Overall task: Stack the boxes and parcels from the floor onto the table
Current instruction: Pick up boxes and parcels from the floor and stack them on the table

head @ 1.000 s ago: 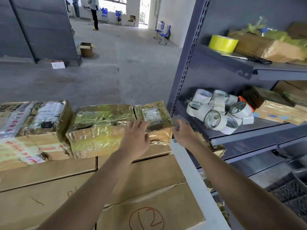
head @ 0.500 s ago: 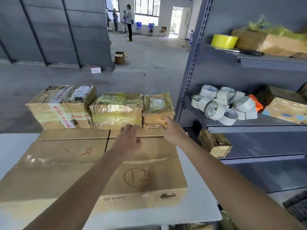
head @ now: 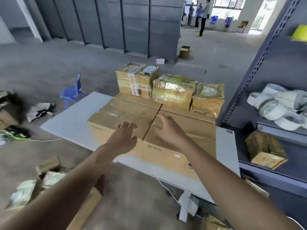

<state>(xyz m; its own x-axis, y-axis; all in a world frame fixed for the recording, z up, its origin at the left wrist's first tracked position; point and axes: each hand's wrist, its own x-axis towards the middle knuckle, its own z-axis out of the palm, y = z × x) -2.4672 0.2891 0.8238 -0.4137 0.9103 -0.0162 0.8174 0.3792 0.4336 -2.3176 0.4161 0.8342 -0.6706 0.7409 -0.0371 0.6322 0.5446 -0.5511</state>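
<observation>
A white table (head: 74, 120) carries two large brown cardboard boxes (head: 126, 117) side by side. On top of them at the far end stand three taped parcels: one with red-white tape (head: 136, 80), a shiny yellow-brown one (head: 172, 92) and a smaller one (head: 207, 100). My left hand (head: 123, 140) and my right hand (head: 167, 130) hover over the near end of the large boxes, fingers spread, holding nothing. More parcels (head: 33, 185) lie blurred on the floor at the lower left.
A grey metal shelf (head: 245, 77) stands to the right with tape rolls (head: 279, 108) and a brown box (head: 265, 150). A blue chair (head: 71, 92) and a bag (head: 39, 112) sit left of the table. People (head: 202, 15) stand far back.
Both hands have let go of the small right parcel and pulled back toward me. The view has backed away and swung left, so the floor and the table's near edge show.
</observation>
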